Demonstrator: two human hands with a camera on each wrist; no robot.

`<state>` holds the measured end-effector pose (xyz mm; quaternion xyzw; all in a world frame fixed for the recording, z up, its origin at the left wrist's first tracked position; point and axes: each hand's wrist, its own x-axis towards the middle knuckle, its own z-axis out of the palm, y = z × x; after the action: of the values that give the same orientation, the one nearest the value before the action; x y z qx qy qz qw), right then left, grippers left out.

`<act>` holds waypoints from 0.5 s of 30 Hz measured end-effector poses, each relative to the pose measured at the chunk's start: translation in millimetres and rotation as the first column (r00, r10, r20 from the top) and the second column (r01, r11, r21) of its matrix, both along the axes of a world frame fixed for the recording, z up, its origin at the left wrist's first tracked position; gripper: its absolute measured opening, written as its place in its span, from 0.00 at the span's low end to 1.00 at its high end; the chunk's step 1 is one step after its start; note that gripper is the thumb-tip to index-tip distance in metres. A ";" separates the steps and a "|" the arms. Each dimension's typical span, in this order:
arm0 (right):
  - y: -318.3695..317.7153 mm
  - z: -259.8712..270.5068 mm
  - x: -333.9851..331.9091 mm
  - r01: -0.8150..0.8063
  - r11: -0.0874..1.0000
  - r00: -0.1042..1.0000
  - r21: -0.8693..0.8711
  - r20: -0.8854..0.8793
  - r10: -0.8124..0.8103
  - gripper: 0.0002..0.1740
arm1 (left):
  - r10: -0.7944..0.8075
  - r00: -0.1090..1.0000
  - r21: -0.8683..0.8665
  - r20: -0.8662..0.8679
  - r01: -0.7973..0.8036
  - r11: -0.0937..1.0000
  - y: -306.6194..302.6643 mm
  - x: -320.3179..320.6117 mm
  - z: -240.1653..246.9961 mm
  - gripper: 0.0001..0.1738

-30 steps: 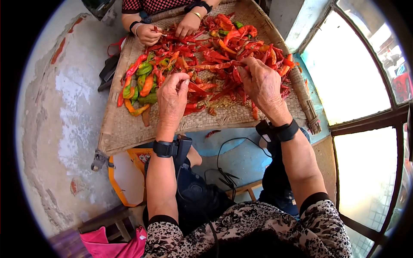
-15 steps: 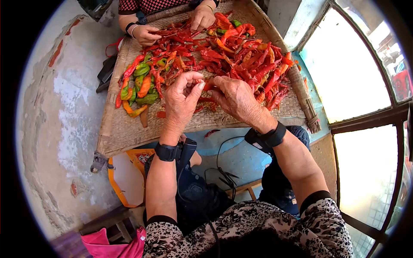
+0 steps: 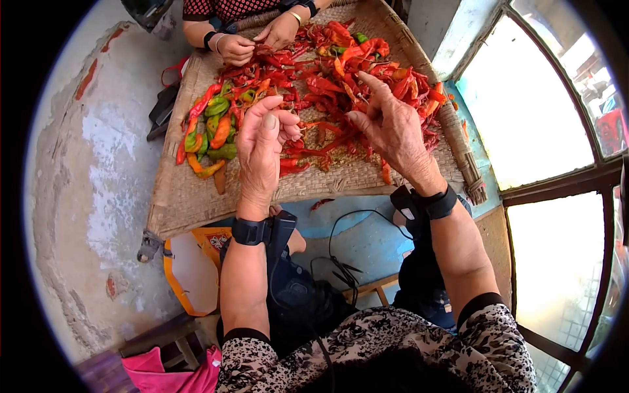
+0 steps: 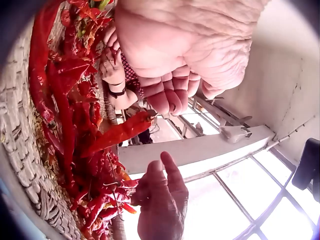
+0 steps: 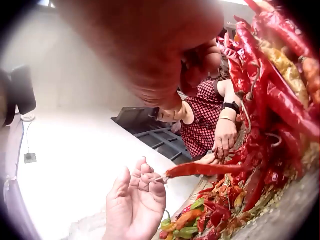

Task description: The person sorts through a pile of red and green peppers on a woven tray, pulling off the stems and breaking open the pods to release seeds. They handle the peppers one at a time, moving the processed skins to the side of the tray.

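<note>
In the head view my left hand [image 3: 261, 147] is held over the near part of a woven tray [image 3: 196, 206], its thumb apart from the loosely bent fingers. A long red chili pepper [image 5: 205, 169] overlaps those fingertips at its stem end in the right wrist view; in the left wrist view that pepper [image 4: 122, 134] slants beside the fingers. My right hand [image 3: 396, 131] is over the right-hand pile of red chili peppers [image 3: 409, 85], index finger extended and thumb spread, with nothing seen between them. Green and orange peppers [image 3: 216, 131] lie at the tray's left.
Across the tray, another person's hands [image 3: 278, 31] work among the peppers. A window [image 3: 537, 105] is on the right and a peeling wall [image 3: 98, 164] on the left. Below the tray are an orange-edged box [image 3: 190, 275] and a black cable [image 3: 344, 268].
Half a second ago my hands were together at a red pepper over the near part of the tray. They have since parted, the right moving up and right, and the fingers have loosened.
</note>
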<state>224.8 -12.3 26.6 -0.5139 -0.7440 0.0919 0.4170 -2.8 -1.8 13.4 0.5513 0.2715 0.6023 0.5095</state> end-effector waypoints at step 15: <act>12.3 0.7 20.0 0.183 0.983 0.974 0.008 -0.134 -0.180 0.13 | 0.277 0.338 0.327 -0.899 0.102 0.939 -7.7 -4.6 -16.4 0.16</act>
<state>244.8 0.0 27.3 -0.5681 -0.6654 0.0799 0.4776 -7.4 -9.6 -2.9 0.8559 0.4399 0.2396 0.1287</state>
